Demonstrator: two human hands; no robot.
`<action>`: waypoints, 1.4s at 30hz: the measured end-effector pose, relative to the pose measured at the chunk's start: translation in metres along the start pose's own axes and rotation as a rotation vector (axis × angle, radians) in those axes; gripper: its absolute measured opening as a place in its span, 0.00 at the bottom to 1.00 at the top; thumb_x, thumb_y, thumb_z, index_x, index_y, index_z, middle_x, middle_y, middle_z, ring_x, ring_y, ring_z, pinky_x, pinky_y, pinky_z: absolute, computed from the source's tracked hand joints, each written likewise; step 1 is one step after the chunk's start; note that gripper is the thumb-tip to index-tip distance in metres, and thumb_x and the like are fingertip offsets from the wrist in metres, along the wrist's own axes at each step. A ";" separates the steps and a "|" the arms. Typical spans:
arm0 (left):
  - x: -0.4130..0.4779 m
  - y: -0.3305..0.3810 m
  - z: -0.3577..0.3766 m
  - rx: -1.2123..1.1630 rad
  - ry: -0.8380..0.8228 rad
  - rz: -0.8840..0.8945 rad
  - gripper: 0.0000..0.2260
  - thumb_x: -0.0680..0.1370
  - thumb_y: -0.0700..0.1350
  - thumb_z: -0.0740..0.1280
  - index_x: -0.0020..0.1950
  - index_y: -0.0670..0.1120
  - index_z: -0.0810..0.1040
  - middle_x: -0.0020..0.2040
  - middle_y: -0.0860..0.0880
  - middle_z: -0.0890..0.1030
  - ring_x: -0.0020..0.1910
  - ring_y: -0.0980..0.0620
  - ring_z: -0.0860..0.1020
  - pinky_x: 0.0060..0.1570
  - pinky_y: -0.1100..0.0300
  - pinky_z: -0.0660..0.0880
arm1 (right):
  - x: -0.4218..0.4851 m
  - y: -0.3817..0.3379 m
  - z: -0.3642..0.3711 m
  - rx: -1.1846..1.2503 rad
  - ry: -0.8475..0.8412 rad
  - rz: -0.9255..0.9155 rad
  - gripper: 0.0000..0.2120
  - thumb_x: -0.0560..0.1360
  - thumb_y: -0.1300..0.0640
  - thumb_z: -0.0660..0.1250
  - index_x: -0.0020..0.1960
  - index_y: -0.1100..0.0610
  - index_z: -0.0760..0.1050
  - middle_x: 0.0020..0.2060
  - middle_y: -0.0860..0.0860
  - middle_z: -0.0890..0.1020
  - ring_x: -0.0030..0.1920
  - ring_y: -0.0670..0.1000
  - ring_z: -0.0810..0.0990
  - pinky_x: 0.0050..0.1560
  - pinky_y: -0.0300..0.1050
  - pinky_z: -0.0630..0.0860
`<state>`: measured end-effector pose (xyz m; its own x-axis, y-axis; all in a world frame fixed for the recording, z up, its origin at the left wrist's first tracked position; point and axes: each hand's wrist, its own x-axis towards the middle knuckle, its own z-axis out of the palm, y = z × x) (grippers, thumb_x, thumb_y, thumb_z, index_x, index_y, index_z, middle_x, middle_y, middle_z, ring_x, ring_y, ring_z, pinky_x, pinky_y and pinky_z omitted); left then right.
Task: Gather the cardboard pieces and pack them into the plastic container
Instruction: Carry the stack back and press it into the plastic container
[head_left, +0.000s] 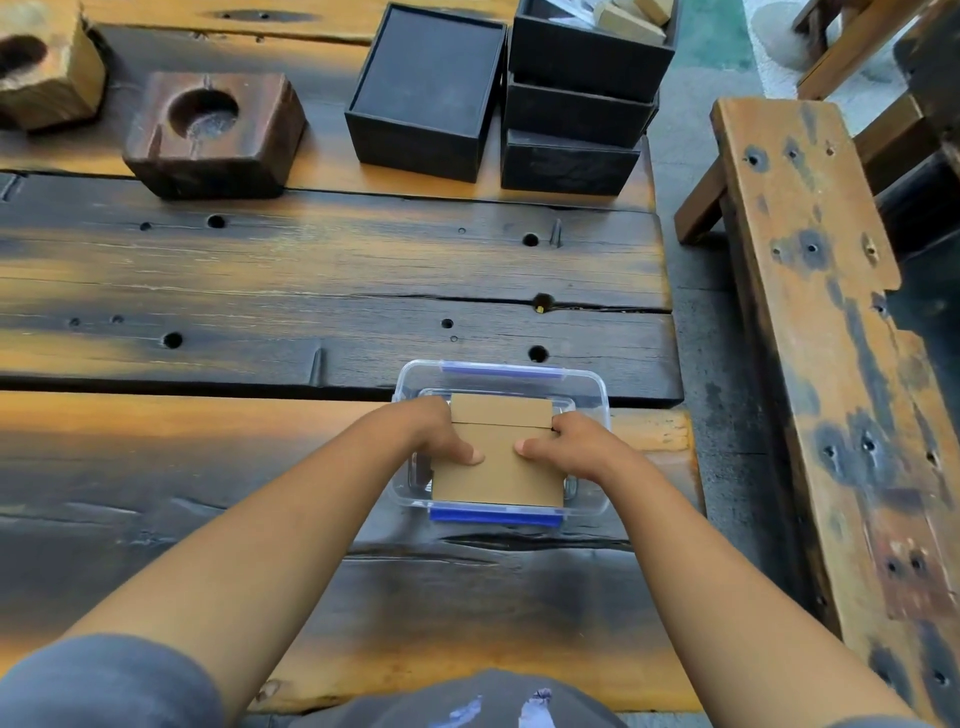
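A clear plastic container (592, 387) with blue clips on its near and far sides stands on the wooden table near the right edge. Brown cardboard pieces (498, 478) sit in a stack over the container's opening, with a narrower strip of cardboard showing at the far end. My left hand (441, 434) grips the stack's left side, thumb lying on top. My right hand (576, 444) grips the right side the same way. The container's inside is mostly hidden under the cardboard and my hands.
Black open boxes (426, 93) stand at the table's far right, some stacked, the top one holding wood pieces. Two wooden blocks with round hollows (213, 132) sit far left. A wooden bench (815, 332) runs along the right, beyond a gap.
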<state>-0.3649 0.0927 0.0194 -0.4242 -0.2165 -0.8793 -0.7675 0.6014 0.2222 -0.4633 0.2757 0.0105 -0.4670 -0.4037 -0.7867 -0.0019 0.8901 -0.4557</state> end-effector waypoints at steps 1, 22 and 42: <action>0.000 0.000 -0.001 0.013 -0.001 0.004 0.34 0.67 0.63 0.74 0.65 0.44 0.74 0.55 0.46 0.81 0.38 0.51 0.76 0.46 0.56 0.73 | 0.000 0.000 -0.001 -0.006 -0.008 -0.004 0.25 0.70 0.43 0.72 0.61 0.56 0.77 0.56 0.53 0.82 0.53 0.53 0.81 0.55 0.49 0.79; 0.005 0.004 -0.007 0.038 -0.148 -0.050 0.33 0.70 0.59 0.74 0.68 0.43 0.73 0.64 0.44 0.79 0.60 0.43 0.77 0.65 0.48 0.72 | 0.010 -0.006 -0.002 -0.319 -0.044 0.028 0.42 0.66 0.34 0.71 0.70 0.60 0.69 0.68 0.56 0.70 0.63 0.56 0.74 0.65 0.52 0.73; 0.009 0.005 0.016 0.206 0.059 -0.049 0.42 0.65 0.70 0.70 0.70 0.43 0.71 0.66 0.43 0.74 0.63 0.45 0.74 0.62 0.52 0.72 | 0.013 0.001 0.007 -0.440 0.001 0.018 0.44 0.63 0.35 0.75 0.69 0.60 0.69 0.66 0.56 0.69 0.61 0.55 0.74 0.60 0.48 0.73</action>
<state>-0.3649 0.1063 0.0053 -0.4209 -0.2905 -0.8593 -0.6758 0.7324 0.0833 -0.4634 0.2699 -0.0030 -0.4710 -0.3872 -0.7926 -0.3703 0.9023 -0.2208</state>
